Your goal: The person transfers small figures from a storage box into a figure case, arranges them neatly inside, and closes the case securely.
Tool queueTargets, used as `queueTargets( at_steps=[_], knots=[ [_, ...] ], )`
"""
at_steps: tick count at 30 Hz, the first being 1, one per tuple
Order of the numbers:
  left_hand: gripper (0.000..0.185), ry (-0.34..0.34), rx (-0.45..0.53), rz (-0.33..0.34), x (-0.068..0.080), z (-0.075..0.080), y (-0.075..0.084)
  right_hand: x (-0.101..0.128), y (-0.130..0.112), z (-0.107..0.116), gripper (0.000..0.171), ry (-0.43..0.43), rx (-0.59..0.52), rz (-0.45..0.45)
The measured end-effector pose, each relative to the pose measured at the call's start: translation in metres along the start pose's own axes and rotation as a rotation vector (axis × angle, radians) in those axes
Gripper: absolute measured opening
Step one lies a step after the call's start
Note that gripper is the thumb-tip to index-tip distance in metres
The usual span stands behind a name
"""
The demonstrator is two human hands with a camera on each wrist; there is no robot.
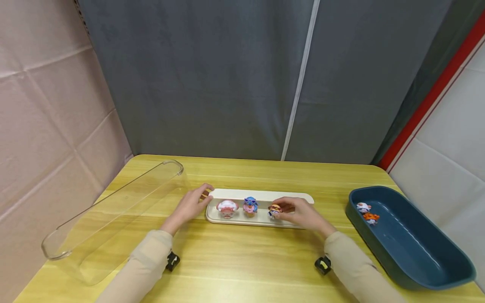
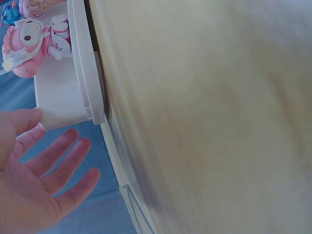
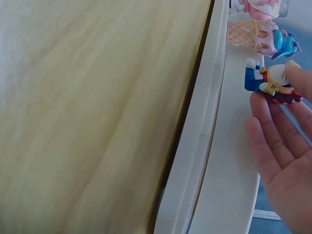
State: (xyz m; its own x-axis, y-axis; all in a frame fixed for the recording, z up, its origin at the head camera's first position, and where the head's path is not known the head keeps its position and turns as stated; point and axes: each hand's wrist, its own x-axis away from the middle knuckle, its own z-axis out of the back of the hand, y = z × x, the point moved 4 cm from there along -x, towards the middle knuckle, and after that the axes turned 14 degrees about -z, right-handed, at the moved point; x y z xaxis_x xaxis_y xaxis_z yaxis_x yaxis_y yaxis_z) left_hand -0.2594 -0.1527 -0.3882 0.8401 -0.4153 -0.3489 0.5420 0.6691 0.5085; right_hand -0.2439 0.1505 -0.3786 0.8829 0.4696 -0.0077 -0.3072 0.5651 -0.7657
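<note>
Head view shows our right hand (image 1: 305,213) pinching a figure (image 1: 274,210) at the tray (image 1: 261,194), beside the blue one (image 1: 250,206), our left hand (image 1: 190,205) loose-fingered at the tray's end, so a bumped tray or tilted release could topple both.

In the head view, the right hand (image 1: 304,213) hid part of the brown-topped figurine (image 1: 273,209) and the white tray (image 1: 235,193); facial details of the orange figurine (image 1: 371,218) were too small to tell. In the left wrist view, the edge cropped the left hand (image 2: 36,183) and the blue-headed figurine (image 2: 10,14); the desk (image 2: 209,122) was blurred.
</note>
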Motion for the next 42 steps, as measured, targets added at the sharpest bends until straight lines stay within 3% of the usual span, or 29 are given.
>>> queueTargets(
  at_steps=[30,42],
  knots=[
    [0.021,-0.009,0.002,0.0,0.0,0.0,0.0,-0.013,-0.006,-0.013,0.029,-0.042,0.12,0.056],
    [0.021,-0.013,0.0,0.006,0.001,0.0,0.0,-0.01,-0.009,-0.014,0.032,0.054,0.249,0.107]
  ],
)
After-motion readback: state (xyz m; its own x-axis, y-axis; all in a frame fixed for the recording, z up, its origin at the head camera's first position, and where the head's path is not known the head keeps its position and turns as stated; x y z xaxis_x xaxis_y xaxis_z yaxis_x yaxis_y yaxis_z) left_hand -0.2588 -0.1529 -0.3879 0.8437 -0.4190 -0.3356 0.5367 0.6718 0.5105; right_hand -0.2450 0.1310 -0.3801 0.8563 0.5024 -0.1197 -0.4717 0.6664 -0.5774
